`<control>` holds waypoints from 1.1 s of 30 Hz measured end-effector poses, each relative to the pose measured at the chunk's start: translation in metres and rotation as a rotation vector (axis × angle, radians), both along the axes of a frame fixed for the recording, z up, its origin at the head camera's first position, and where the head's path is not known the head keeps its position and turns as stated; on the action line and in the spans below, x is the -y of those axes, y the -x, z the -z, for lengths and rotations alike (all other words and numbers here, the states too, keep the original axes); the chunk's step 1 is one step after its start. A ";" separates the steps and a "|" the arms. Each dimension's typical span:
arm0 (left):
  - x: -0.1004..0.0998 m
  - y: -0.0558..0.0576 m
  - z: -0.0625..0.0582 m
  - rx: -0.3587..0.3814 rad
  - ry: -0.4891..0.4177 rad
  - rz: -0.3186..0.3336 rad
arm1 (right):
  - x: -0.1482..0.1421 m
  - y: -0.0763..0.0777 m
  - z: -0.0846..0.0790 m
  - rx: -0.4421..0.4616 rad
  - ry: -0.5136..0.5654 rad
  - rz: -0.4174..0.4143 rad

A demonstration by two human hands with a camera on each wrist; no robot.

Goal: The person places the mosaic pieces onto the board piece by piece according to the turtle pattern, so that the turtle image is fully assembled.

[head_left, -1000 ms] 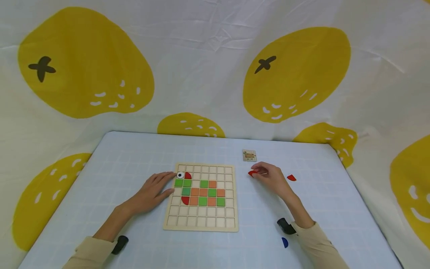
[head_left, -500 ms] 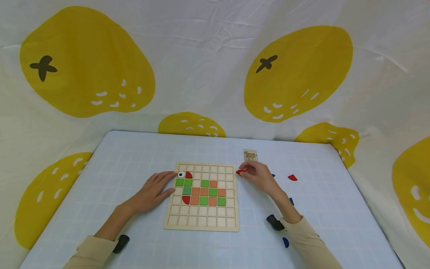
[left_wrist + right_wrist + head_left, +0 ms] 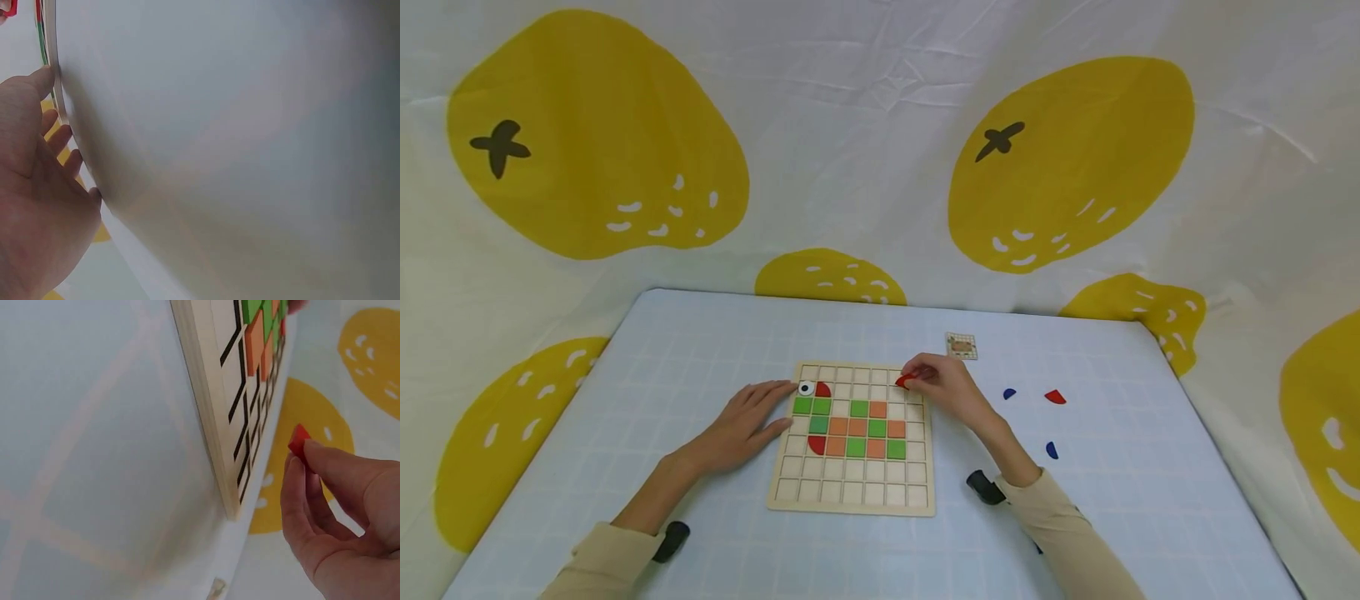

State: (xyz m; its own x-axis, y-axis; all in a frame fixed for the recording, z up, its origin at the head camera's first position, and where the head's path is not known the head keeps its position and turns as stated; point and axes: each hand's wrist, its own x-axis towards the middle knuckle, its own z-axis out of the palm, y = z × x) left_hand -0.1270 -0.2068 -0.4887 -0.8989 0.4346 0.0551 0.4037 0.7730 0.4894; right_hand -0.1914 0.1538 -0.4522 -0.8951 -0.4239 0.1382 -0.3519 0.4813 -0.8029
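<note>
My right hand (image 3: 951, 390) pinches a small red tile (image 3: 903, 381) between thumb and fingers, over the top right corner of the wooden grid board (image 3: 850, 496). In the right wrist view the red tile (image 3: 300, 441) sticks out from the fingertips, off the board's edge. My left hand (image 3: 741, 429) rests flat at the board's left side with fingers straight; in the left wrist view its fingertips (image 3: 42, 78) touch the rim. Green, orange and red tiles fill part of the grid, with a round eye tile (image 3: 806, 388) near the upper left.
A small pattern card (image 3: 962, 346) lies behind the right hand. To the right on the table are a red tile (image 3: 1056, 397), a blue half-round tile (image 3: 1009, 393) and another blue tile (image 3: 1052, 451). A further blue piece is mostly hidden by the right sleeve (image 3: 1060, 525).
My right hand has moved left with the red tile, from the table beside the board to over its upper right corner. The left hand has stayed in place.
</note>
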 end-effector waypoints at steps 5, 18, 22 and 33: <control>0.001 0.001 0.001 -0.015 -0.011 0.013 | 0.014 0.000 -0.001 0.021 -0.001 -0.032; 0.003 0.003 0.004 -0.020 -0.010 0.021 | 0.046 0.002 -0.002 0.013 -0.012 -0.154; 0.003 0.003 0.003 -0.018 -0.002 0.021 | 0.054 0.002 -0.002 0.033 -0.014 -0.183; 0.002 0.002 0.001 -0.007 0.000 0.019 | 0.072 0.001 0.000 0.053 -0.041 -0.243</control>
State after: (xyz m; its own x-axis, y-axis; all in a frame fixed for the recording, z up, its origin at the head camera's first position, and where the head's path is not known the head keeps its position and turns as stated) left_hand -0.1288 -0.2085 -0.4894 -0.8903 0.4513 0.0610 0.4214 0.7655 0.4863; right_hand -0.1919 0.0820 -0.4518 -0.7718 -0.6318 0.0718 -0.4191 0.4206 -0.8047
